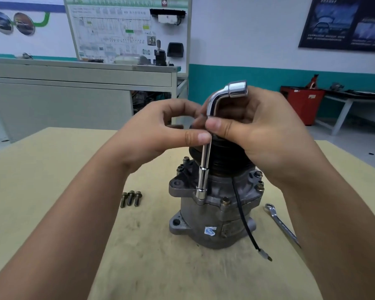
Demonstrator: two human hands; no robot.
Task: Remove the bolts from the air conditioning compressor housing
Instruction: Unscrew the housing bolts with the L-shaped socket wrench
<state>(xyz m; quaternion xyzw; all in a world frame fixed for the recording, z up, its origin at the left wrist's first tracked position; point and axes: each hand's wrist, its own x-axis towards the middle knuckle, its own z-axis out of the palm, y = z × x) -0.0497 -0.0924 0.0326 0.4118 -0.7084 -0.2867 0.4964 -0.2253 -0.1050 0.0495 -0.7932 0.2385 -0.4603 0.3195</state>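
Observation:
A grey metal compressor [212, 215] stands upright on the table, its black pulley on top. A chrome L-shaped socket wrench [205, 165] stands upright with its lower socket on the housing flange at the front left. My left hand [160, 133] pinches the wrench shaft from the left. My right hand [258, 128] grips the shaft just under the bend. Several bolts sit in the flange, one at the front [225, 200]. Three loose bolts [130, 198] lie on the table to the left.
A combination spanner [281, 226] lies on the beige table [52, 191] right of the compressor. A thin black wire [245, 224] hangs down the housing's front. Behind the table are a grey cabinet [74, 94], a training board and a red bin [301, 105].

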